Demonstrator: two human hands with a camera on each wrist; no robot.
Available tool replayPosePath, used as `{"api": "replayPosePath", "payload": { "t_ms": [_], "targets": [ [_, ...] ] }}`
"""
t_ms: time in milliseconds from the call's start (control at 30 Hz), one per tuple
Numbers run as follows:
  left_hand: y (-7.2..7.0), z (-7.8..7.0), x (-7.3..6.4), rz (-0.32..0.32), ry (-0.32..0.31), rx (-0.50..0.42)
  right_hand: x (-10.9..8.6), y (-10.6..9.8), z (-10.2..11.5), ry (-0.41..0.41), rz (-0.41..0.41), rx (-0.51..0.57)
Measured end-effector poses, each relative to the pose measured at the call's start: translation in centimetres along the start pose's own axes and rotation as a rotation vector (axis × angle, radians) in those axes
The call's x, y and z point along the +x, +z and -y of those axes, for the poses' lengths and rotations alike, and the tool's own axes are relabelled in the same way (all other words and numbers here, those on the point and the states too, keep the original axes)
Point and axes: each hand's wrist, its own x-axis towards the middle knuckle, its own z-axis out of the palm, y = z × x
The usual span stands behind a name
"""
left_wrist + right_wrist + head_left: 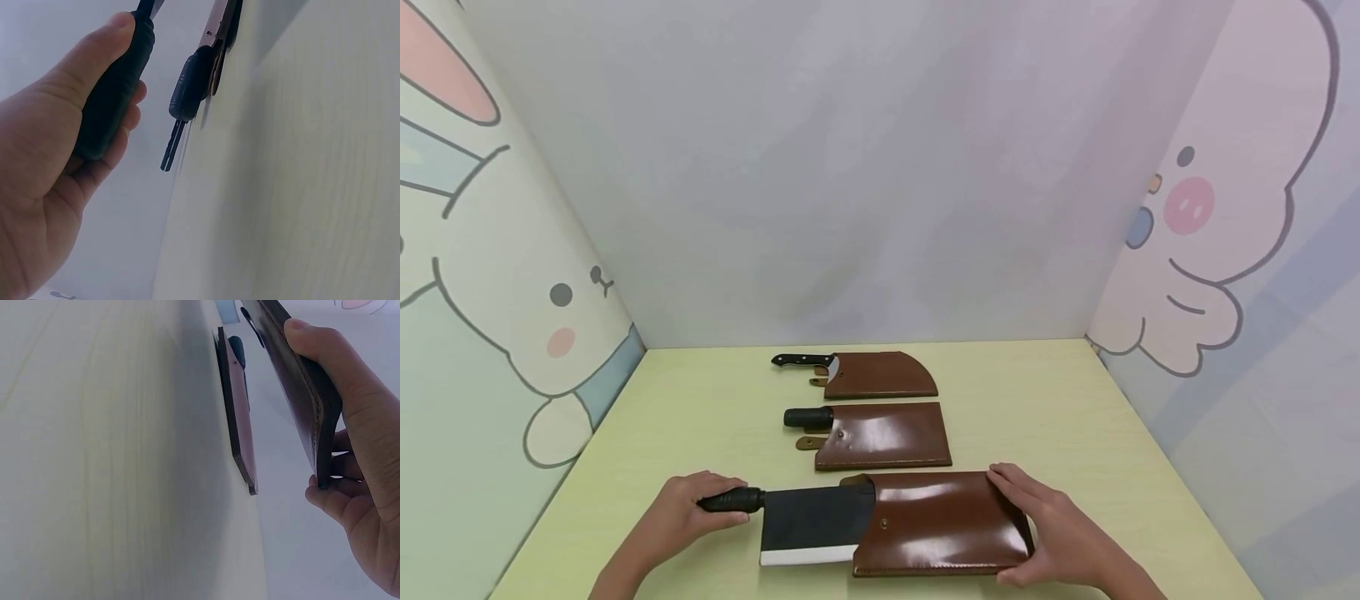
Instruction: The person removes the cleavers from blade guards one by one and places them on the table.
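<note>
A cleaver (812, 518) with a dark blade and pale cutting edge sits partly inside a glossy brown leather sheath (947, 525). My left hand (688, 512) grips its black handle (112, 87), thumb along one side and fingers round the other. At the opposite end, my right hand (1060, 533) holds the closed end of the sheath between thumb and fingers. Both wrist views show the held things raised off the table. The front part of the blade is hidden in the sheath.
Behind lie a second sheathed knife (883, 435) with a black handle, and farther back a third knife in a curved brown sheath (880, 375). They rest on a pale yellow table (1037, 400). Walls with cartoon animals (561, 333) stand at both sides.
</note>
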Motion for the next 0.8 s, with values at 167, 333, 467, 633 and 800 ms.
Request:
{"api": "replayPosePath", "payload": {
  "t_ms": [167,333,467,633,800],
  "targets": [
    [0.20,0.46,-0.32,-0.011,0.007,-0.016,-0.06,0.14,-0.16,-0.017,-0.018,-0.002],
    [0.11,0.55,-0.43,-0.010,0.019,-0.022,-0.07,0.04,-0.14,-0.021,-0.010,0.002],
    [-0.01,0.48,-0.44,-0.010,0.033,-0.031,-0.17,-0.22,-0.03,-0.021,-0.002,0.004],
    [-0.15,0.52,-0.47,-0.010,0.032,-0.041,-0.37,-0.44,-0.13,-0.005,-0.002,-0.012],
    [-0.07,0.90,-0.68,-0.026,0.018,-0.042,-0.53,-0.63,-0.32,0.004,-0.005,-0.010]
  ]
}}
